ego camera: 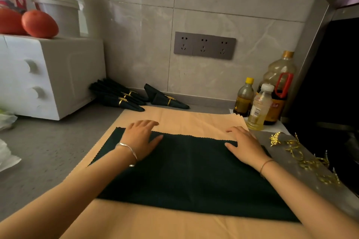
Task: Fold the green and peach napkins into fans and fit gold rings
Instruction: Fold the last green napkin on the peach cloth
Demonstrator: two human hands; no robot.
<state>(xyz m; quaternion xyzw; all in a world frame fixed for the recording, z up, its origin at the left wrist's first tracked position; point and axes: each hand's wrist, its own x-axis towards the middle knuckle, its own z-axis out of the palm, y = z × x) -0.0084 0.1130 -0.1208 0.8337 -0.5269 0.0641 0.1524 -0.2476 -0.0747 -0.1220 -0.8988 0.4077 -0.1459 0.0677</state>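
Observation:
A dark green napkin (190,172), folded to a wide rectangle, lies flat on a spread peach napkin (186,120) on the counter. My left hand (142,136) presses flat on the green napkin's far left corner, fingers straight. At the far right corner my right hand (245,143) rests flat the same way. Several loose gold rings (303,155) with leaf shapes lie to the right of the napkins. Against the wall, folded green fans with gold rings (124,97) lie in a pile, and one more ringed green fan (167,98) lies beside them.
A white appliance (48,75) stands at the left with tomatoes (38,23) and a white tub on top. Oil bottles (260,103) stand at the right by a dark stove edge. A socket strip (204,45) is on the tiled wall. White bags lie at the far left.

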